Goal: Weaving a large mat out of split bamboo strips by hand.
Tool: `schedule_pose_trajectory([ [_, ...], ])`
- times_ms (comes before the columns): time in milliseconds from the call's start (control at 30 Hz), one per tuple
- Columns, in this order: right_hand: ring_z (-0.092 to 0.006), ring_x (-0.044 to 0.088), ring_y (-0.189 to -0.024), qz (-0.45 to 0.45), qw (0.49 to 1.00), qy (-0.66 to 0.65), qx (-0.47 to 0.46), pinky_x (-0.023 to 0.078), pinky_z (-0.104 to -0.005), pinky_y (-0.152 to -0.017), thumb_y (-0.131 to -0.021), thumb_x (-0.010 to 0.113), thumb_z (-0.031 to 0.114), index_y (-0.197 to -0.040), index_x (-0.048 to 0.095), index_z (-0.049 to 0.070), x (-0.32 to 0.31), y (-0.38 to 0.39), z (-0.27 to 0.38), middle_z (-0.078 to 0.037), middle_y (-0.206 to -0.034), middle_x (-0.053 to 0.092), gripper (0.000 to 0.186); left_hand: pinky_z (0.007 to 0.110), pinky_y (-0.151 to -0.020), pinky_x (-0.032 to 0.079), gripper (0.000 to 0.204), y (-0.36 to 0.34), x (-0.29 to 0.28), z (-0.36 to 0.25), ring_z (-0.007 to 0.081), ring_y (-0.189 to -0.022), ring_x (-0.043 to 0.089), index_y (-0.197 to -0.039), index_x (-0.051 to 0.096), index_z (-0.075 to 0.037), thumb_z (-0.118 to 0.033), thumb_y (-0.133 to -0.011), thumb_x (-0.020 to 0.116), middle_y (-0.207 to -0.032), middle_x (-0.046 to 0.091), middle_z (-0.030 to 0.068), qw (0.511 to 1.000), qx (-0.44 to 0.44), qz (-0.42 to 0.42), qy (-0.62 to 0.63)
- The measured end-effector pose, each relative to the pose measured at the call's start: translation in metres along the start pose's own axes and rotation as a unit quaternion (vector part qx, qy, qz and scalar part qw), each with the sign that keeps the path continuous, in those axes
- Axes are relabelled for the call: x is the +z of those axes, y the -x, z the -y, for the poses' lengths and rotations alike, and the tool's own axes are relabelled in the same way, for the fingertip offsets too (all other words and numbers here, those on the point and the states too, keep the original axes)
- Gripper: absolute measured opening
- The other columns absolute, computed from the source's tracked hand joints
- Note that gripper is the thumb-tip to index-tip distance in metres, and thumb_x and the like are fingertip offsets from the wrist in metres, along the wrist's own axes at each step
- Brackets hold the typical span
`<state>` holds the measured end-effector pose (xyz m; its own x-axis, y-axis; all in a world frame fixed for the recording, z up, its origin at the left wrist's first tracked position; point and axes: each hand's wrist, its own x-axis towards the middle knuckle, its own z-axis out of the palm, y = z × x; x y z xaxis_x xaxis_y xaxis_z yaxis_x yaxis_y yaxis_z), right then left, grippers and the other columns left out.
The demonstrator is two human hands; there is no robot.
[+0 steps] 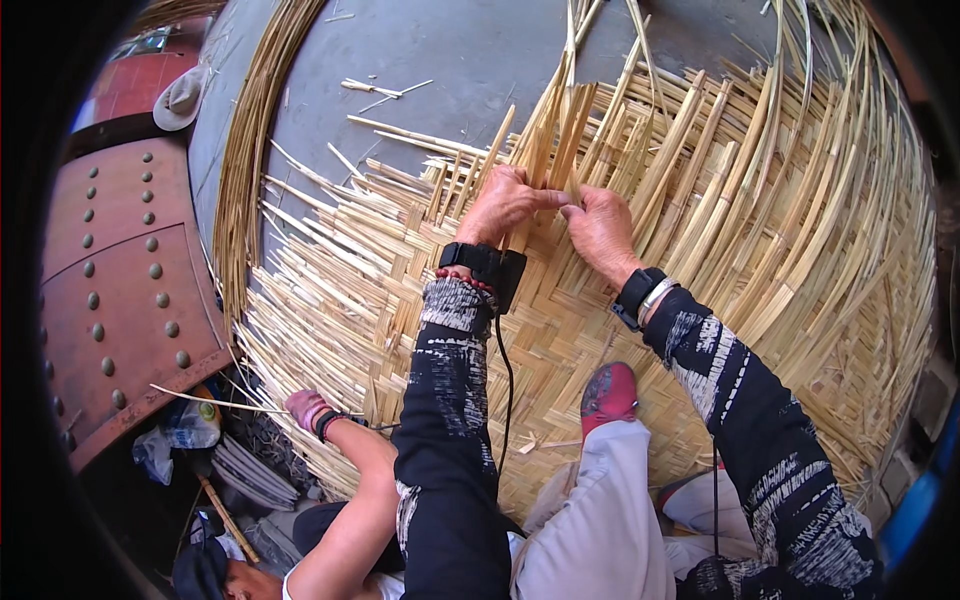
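From here I see the left hand (505, 205) pinching cane strips (572, 125) that jut ahead of it, the right hand (602, 235) just beside, its grip unclear, over the woven mat (560, 300): seemingly weaving, calling for snug alignment.

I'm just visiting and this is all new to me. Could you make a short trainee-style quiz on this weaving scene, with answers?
1. Multiple choice: where do the left hand and right hand meet?
A) At a lump of wet clay
B) At pale strips rising from the woven mat
C) At a ball of coloured yarn

2. True or false: the red bead bracelet sits nearer the right hand than the left hand.

3. Fill in: in the picture, the pale hat is to the ____ of the long curved bundle.

Key:
1. B
2. False; it sits nearer the left hand.
3. left
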<state>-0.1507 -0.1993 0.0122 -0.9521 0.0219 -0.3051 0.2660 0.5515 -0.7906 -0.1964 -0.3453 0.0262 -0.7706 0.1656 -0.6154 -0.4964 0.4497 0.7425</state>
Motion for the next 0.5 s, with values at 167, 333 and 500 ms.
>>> schedule_pose_trajectory([
  [167,-0.0338,0.061,-0.081,0.072,0.997,0.004,-0.030,0.047,-0.0416,-0.071,-0.075,0.060,0.010,-0.094,0.067,0.015,0.000,-0.013,-0.005,-0.016,-0.082,0.063,0.021,0.028,-0.071,0.046,0.025,0.010,-0.002,0.001,0.0117,-0.073,0.058,-0.091,0.068,-0.003,-0.013,-0.070,0.074,-0.078,0.065,0.0028,0.989,0.034,0.065,0.126],
  [333,-0.0314,0.062,-0.085,0.141,0.989,0.018,-0.030,0.048,-0.0385,-0.074,-0.075,0.061,0.012,-0.099,0.067,0.021,-0.002,-0.018,0.002,-0.015,-0.087,0.064,0.027,0.029,-0.083,0.042,0.036,0.011,-0.011,0.014,0.0135,-0.088,0.057,-0.106,0.064,-0.004,-0.009,-0.071,0.070,-0.093,0.064,0.0039,0.960,0.042,0.094,0.261],
  [500,-0.0241,0.064,-0.076,0.146,0.989,0.017,-0.033,0.048,-0.0346,-0.072,-0.075,0.065,0.014,-0.097,0.067,0.012,0.003,-0.024,-0.009,-0.013,-0.080,0.066,0.022,0.033,-0.089,0.039,0.042,0.006,-0.011,0.021,0.0161,-0.101,0.053,-0.118,0.054,0.000,-0.010,-0.079,0.062,-0.109,0.060,0.0067,0.855,0.149,0.055,0.494],
])
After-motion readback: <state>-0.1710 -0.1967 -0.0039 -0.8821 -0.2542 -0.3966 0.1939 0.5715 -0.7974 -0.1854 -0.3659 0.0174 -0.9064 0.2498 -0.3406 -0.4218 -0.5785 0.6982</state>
